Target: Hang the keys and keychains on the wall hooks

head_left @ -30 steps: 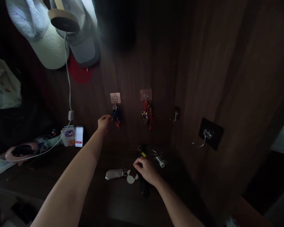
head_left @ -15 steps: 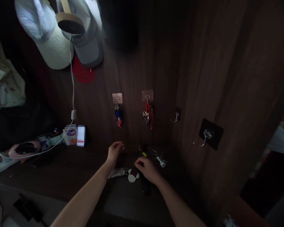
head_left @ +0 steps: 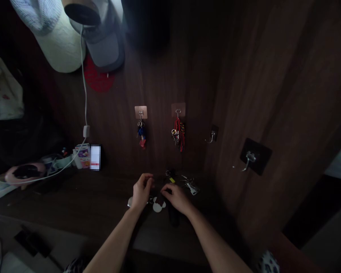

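Observation:
My left hand (head_left: 141, 190) hovers over the dark shelf, fingers curled and thumb apart from them, with nothing visible in it. Partly behind it lies a silvery key holder (head_left: 130, 202) with a ring. My right hand (head_left: 174, 196) is closed in a pinch beside a white and dark mouse-head-shaped tag (head_left: 158, 206); too dark to make out what its fingertips hold, if anything. Under that wrist is a long black object (head_left: 173, 217). Just beyond are a small yellow tag (head_left: 172, 180) and a bunch of loose keys (head_left: 192, 188).
Two bunches of keys, one blue and red (head_left: 141, 133), one with red cords (head_left: 179, 134), hang on wall hooks. Bare metal hooks (head_left: 212, 135) (head_left: 249, 160) are on the right wall. Caps (head_left: 105, 49), a lamp (head_left: 82, 15) and a white cable (head_left: 84, 87) hang at left, above boxes and a phone (head_left: 95, 157).
My left hand has moved a little right and closer to my right hand, now covering part of the silvery key holder. The view has tilted slightly down.

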Tool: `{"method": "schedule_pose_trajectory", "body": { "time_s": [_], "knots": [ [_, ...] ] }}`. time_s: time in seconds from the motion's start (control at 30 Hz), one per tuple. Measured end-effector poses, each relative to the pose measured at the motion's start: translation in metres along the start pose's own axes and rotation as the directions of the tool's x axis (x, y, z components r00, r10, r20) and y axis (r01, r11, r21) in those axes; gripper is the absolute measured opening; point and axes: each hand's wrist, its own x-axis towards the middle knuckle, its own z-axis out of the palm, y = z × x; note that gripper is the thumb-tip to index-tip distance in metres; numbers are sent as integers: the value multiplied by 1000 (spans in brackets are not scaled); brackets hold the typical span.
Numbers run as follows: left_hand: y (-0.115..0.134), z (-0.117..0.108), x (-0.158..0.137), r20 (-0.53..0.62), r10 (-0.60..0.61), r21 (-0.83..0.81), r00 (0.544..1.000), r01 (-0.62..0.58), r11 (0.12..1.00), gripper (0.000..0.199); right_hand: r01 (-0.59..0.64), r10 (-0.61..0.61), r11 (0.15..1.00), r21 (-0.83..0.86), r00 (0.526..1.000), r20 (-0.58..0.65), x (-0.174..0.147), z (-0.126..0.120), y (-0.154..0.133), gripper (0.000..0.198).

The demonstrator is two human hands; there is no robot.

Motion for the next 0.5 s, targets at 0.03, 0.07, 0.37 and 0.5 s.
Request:
{"method": "schedule_pose_trajectory", "body": {
  "time_s": [0.03,0.07,0.37,0.5],
  "knots": [
    [1,-1,-2,3,17,21,1000,-17,1000,18,-1,1,1000,3,1000,2,0,0,0,14],
    [3,-1,-4,4,27,37,1000,-28,999,18,-3,3,1000,6,1000,5,0,-1,0,14],
    [1,-26,7,-198,58,165,979,-25,986,18,-66,81,991,115,988,-128,2,-19,0,17],
    [-6,-38,13,-267,52,192,962,0,981,19,-137,165,985,102,924,-345,4,-32,18,18]
  ]
}}
